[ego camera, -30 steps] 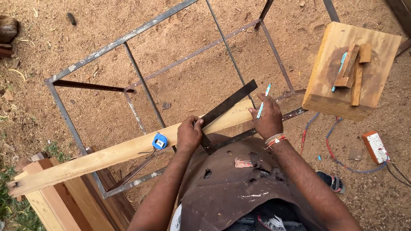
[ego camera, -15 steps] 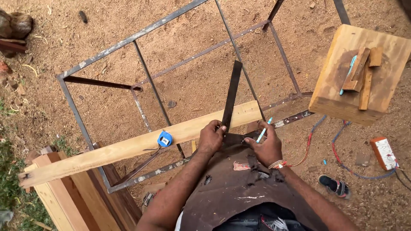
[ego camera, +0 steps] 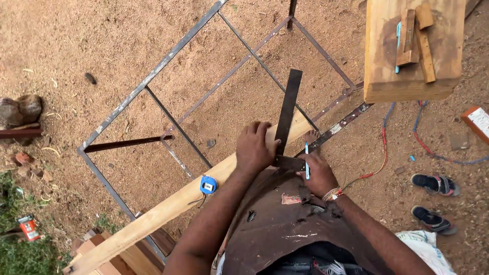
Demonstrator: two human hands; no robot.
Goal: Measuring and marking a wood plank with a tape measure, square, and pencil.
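Left hand (ego camera: 254, 147) lies flat, fingers (ego camera: 253, 129) spread and pressed down on the timber plank (ego camera: 168, 209), thumb side touching the dark metal try square (ego camera: 288, 114). The square's blade runs up and away from the fingertips, across the plank's end and out over the sandy ground; its stock sits just under both hands, between them.

Right hand (ego camera: 317, 173) is curled around a blue pen (ego camera: 306, 160), held upright between thumb and fingers, tip just beside the square's stock. A banded bracelet sits at that wrist.

I see a blue tape measure (ego camera: 208, 185) resting on the plank, near the left forearm, well short of the fingers. The plank lies across a rusty steel frame (ego camera: 153, 76).

Beyond the right fingertips, well apart: a thick wooden block (ego camera: 387, 76) bearing small wood offcuts. Far right edge, a white box with red sides (ego camera: 478, 122), cables trailing from it. Far lower left, a small red can-shaped package (ego camera: 28, 227) in the grass; label too small to tell.
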